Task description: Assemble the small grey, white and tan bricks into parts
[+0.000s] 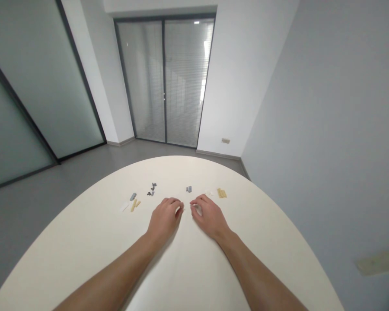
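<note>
Both hands rest over the white round table (194, 268), fingertips facing each other with a small gap between. The fingers of my left hand (165, 216) are pinched, and a tiny white piece seems to show at their tips. My right hand (210, 216) is curled in a pinch too; whatever its fingertips hold is too small to make out. Just beyond the hands lies a small grey toy building brick cluster (189, 189). Small white pieces (209, 193) lie behind my right hand, beside tan bricks (222, 193).
Left of my left hand are dark small pieces (153, 188), a blue-grey brick (133, 196), tan strips (135, 205) and a thin white piece (125, 207). The table's curved far edge borders the grey floor (94, 166). A glass door (165, 82) and walls stand beyond.
</note>
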Motion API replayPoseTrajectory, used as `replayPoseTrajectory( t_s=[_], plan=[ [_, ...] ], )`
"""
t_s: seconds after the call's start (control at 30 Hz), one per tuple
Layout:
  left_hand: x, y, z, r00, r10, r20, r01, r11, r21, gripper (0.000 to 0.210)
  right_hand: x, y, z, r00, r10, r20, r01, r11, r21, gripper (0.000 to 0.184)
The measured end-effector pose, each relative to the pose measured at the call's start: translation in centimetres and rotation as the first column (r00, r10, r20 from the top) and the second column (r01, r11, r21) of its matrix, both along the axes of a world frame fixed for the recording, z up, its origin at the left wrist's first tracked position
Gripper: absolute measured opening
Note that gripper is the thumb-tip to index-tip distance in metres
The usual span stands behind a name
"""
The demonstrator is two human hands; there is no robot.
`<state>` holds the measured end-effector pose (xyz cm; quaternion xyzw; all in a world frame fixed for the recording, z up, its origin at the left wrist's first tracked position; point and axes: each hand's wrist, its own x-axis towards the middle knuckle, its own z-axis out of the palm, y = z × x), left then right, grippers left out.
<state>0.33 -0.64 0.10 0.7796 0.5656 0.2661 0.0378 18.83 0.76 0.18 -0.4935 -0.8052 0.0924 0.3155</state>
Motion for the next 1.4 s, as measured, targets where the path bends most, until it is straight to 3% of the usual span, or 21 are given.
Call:
replayPoseTrajectory(
  t_s=[0.47, 0.83, 1.07, 1.4],
  plan=[
    [0.2, 0.29, -0.5, 0.983, -0.167, 0.079, 0.165, 0.986, 0.034, 0.022, 0.21, -0.07, -0.12, 0.991, 0.103, -0.087, -0.111, 0.989, -0.101, 0.009],
    [-0.08, 0.4, 0.11, 0.983, -0.123, 0.136, 0.121, 0.992, 0.02, 0.011, 0.25, 0.06, -0.11, 0.981, 0.059, -0.184, -0.098, 0.973, -0.208, 0.015],
    [-0.04, 0.64, 0.03, 0.97, -0.082, 0.228, 0.091, 0.995, -0.032, 0.013, 0.36, 0.52, -0.39, 0.947, 0.06, -0.314, -0.124, 0.975, -0.185, 0.015],
    [0.11, 0.79, 0.1, 0.939, -0.048, 0.34, 0.093, 0.989, -0.116, 0.02, 0.4, 0.38, 0.11, 0.932, 0.107, -0.348, -0.166, 0.975, -0.146, 0.021]
  ],
)
